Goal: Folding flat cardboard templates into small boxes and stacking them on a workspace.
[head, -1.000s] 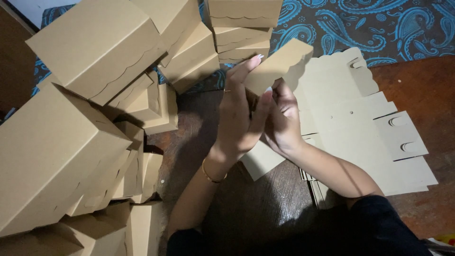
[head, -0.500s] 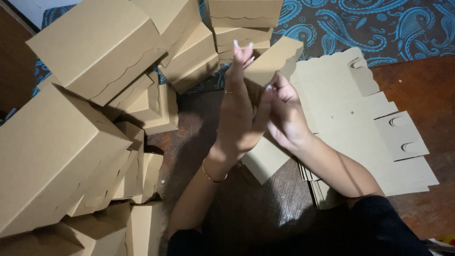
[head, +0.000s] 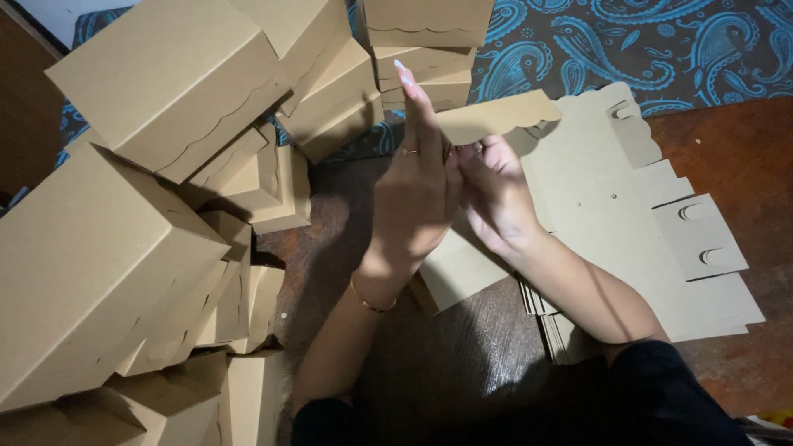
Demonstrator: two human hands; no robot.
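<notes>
My left hand (head: 413, 194) and my right hand (head: 496, 194) are raised together over a dark wooden floor, both gripping a brown cardboard box blank (head: 487, 116) held up between them. The left hand's fingers point straight up along the blank's left side. The right hand's fingers curl around the cardboard from behind. One panel with a scalloped edge sticks out to the upper right, and another panel (head: 454, 272) hangs below the hands. A gold bracelet sits on the left wrist and a ring on one left finger.
A stack of flat cardboard blanks (head: 652, 239) with cut tabs lies on the floor to the right. Several folded brown boxes (head: 157, 91) are piled at the left and top, some tilted. A blue paisley fabric (head: 661, 49) covers the top right.
Both hands have lifted the cardboard blank higher and turned it, so its scalloped panel now points to the upper right. The left fingers have straightened upward.
</notes>
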